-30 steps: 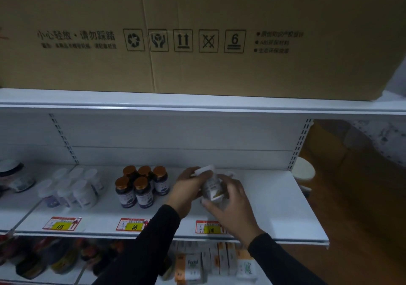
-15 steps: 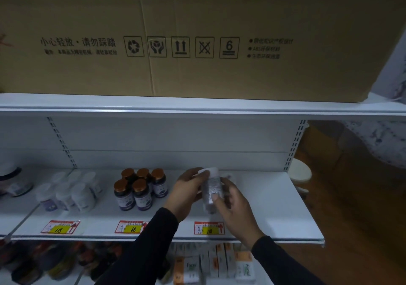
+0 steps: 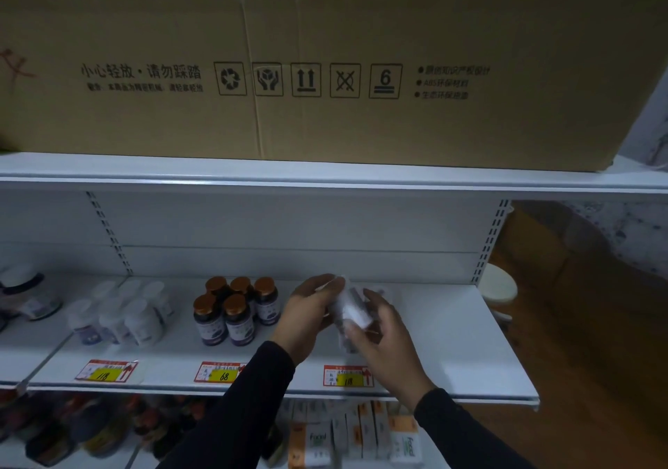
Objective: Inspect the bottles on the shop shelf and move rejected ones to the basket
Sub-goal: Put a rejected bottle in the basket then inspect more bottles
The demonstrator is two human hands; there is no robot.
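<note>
1. Filling the top of the view, the big brown cardboard box (image 3: 325,63) sits on the upper white shelf (image 3: 325,175); we read printed handling symbols and a row of characters on its front.
2. Below it we see the middle shelf (image 3: 452,338), a white board with yellow and red price tags (image 3: 106,371) stuck along its front edge.
3. Our two arms in dark sleeves (image 3: 231,414) reach up from the bottom edge to that shelf.
4. At the lower edge, on the shelf beneath, stand orange and white cartons (image 3: 361,432), with dark packets to their left that are too dim to name.
5. A cluster of white bottles (image 3: 123,316) stands on the left part of the middle shelf.
6. Just right of them stand five dark bottles with copper caps (image 3: 235,309), close together and upright.
7. Our left hand (image 3: 307,316) curls round the pale bottle (image 3: 350,307) from the left, fingertips at its top.
8. Our right hand (image 3: 383,335) grips the same bottle from the right and below, thumb across its side.
9. The pale bottle itself is held tilted between both hands, above the middle shelf, just right of the dark bottles; it is blurred, so we cannot read its label.
</note>
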